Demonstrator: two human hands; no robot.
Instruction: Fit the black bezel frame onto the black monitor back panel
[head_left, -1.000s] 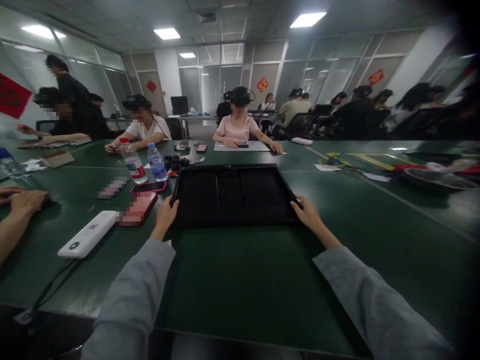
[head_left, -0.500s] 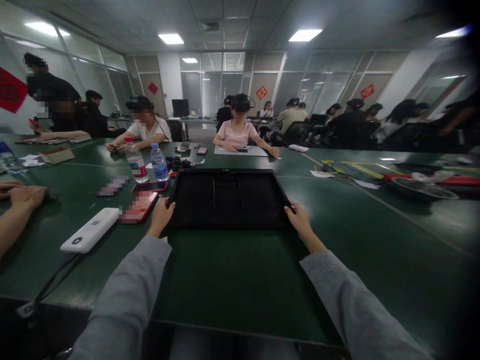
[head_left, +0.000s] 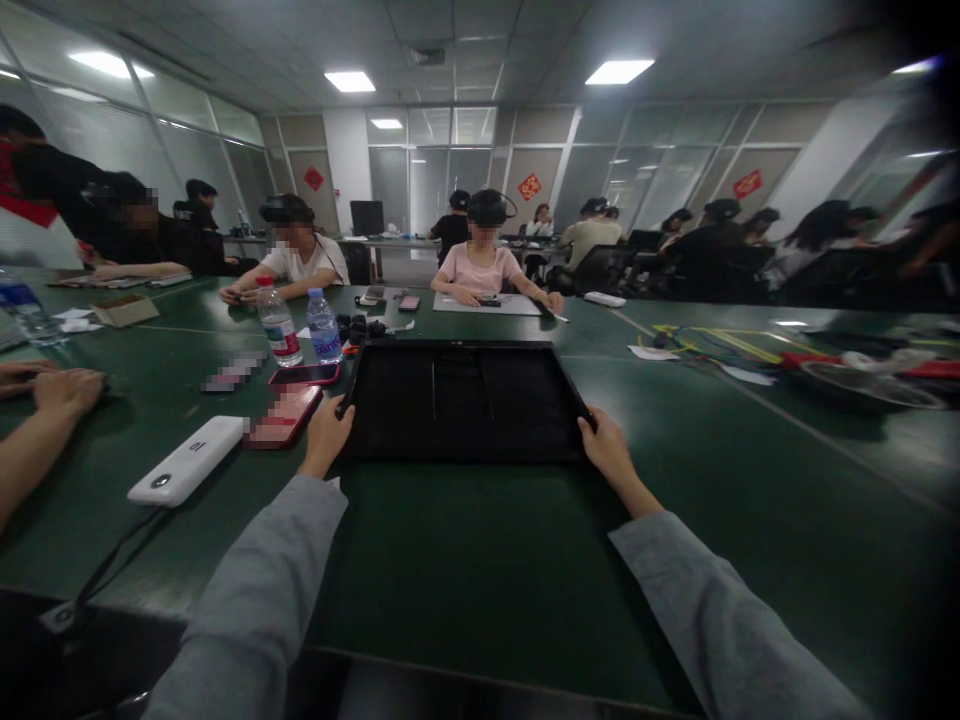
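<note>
A shallow black rectangular tray-like panel (head_left: 390, 405) with a raised rim lies in front of me on the green table (head_left: 465, 580). Thin upright lines and a small bracket-like shape show at its middle; its exact kind I cannot make out. My left hand (head_left: 328, 432) is closed on the panel's left edge, thumb on the rim. On the opposite edge, my right hand (head_left: 606, 442) grips the rim in the same way. The fingers under both edges are partly hidden. Close to my left hand lies a phone in a red case (head_left: 289, 415).
Left of the panel are a white power bank (head_left: 187, 460), a red-capped bottle (head_left: 279, 325) and a blue-capped bottle (head_left: 324, 328). Another person's hands (head_left: 67, 390) rest at the far left. Wires (head_left: 712, 345) and a round wire-guarded part (head_left: 870, 385) lie at right. Someone in pink (head_left: 480, 265) sits opposite.
My view has shifted slightly, so everything appears a little to the right and lower. Both hands keep hold of the panel. A person in black at the far left has bent lower.
</note>
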